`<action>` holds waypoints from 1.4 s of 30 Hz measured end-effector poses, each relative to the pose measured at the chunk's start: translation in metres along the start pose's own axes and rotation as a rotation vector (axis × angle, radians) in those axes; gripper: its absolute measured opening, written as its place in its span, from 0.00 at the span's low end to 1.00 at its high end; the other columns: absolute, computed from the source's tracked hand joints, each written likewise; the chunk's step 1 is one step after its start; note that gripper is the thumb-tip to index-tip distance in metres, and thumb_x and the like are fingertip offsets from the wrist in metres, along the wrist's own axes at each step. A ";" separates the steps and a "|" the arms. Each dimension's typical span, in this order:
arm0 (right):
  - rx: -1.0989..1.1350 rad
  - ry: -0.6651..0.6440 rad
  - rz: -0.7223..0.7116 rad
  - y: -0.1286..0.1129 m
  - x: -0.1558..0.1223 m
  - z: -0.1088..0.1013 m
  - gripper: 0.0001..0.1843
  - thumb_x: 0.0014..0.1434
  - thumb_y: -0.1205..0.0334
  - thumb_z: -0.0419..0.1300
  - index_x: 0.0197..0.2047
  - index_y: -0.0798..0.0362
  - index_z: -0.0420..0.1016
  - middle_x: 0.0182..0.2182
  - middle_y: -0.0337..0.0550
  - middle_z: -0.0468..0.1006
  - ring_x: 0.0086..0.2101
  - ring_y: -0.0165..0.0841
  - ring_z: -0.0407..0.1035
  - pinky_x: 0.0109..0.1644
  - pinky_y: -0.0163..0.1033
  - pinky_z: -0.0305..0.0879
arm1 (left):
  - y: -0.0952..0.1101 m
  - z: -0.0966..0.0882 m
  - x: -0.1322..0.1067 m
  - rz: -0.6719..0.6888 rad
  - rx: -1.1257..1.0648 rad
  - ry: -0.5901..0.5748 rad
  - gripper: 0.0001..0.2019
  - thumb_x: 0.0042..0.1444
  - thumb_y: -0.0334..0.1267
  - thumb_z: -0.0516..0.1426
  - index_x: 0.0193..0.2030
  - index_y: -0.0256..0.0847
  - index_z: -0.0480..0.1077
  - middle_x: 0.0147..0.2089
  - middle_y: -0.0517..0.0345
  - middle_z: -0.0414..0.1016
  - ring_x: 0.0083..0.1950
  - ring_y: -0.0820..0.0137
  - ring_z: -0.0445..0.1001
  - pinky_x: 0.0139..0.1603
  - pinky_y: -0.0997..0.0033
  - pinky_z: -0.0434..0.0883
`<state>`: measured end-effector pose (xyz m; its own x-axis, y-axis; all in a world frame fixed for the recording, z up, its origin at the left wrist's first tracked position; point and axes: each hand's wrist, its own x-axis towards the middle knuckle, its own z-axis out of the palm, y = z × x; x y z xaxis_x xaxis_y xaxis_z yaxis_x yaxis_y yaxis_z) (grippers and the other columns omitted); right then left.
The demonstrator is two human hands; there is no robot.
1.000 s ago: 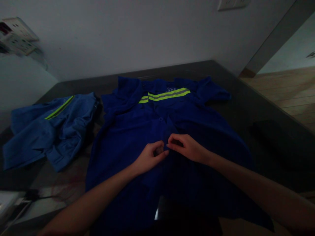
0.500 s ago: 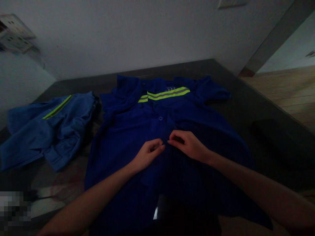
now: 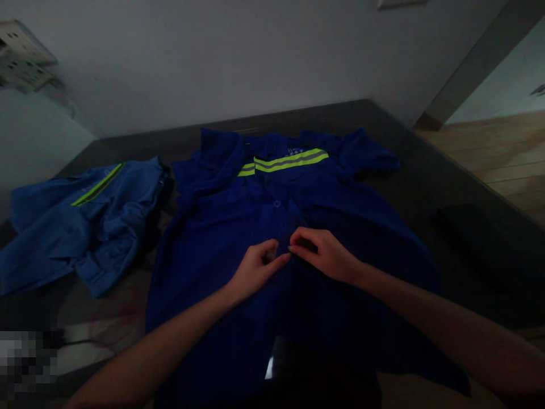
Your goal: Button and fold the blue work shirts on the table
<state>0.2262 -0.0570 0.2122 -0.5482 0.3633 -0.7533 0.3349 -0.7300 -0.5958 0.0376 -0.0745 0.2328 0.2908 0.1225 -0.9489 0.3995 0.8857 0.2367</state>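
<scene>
A dark blue work shirt with a yellow-green reflective stripe across its chest lies spread face up on the dark table. Its collar end points toward the wall. My left hand and my right hand meet at the front opening of the shirt, below a visible button. Both hands pinch the edges of the cloth, thumb tips nearly touching. Whatever small button or hole lies between the fingertips is hidden in the gloom.
A lighter blue folded garment with a similar stripe lies on the left of the table. A dark object rests at the right. Wall sockets are at the upper left, and a wooden floor shows beyond the right edge.
My left thumb has stretched to the right, toward my right fingertips. My right hand has shifted very slightly left. The shirt lies as before.
</scene>
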 end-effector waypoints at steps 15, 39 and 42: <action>-0.021 0.073 0.025 0.001 0.000 -0.002 0.06 0.59 0.63 0.58 0.31 0.54 0.68 0.26 0.37 0.73 0.26 0.27 0.66 0.31 0.33 0.59 | 0.007 -0.009 0.007 -0.223 -0.374 -0.097 0.17 0.43 0.47 0.65 0.31 0.37 0.67 0.22 0.67 0.63 0.20 0.82 0.55 0.20 0.80 0.51; -0.411 0.130 -0.124 0.005 -0.007 0.009 0.05 0.63 0.63 0.54 0.34 0.53 0.67 0.29 0.40 0.73 0.29 0.29 0.67 0.33 0.34 0.56 | 0.002 0.000 0.004 -0.039 0.003 -0.025 0.22 0.52 0.49 0.58 0.19 0.39 0.52 0.20 0.68 0.48 0.23 0.79 0.48 0.23 0.76 0.48; -0.565 0.125 -0.165 0.004 -0.007 0.009 0.06 0.64 0.65 0.52 0.35 0.53 0.68 0.32 0.42 0.75 0.32 0.31 0.69 0.33 0.35 0.56 | 0.000 0.003 0.003 -0.019 0.012 -0.003 0.21 0.54 0.49 0.56 0.20 0.39 0.53 0.21 0.67 0.49 0.23 0.78 0.50 0.24 0.76 0.49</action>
<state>0.2244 -0.0679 0.2180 -0.5447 0.5363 -0.6448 0.6274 -0.2495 -0.7376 0.0408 -0.0757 0.2307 0.2856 0.1042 -0.9527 0.4158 0.8822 0.2212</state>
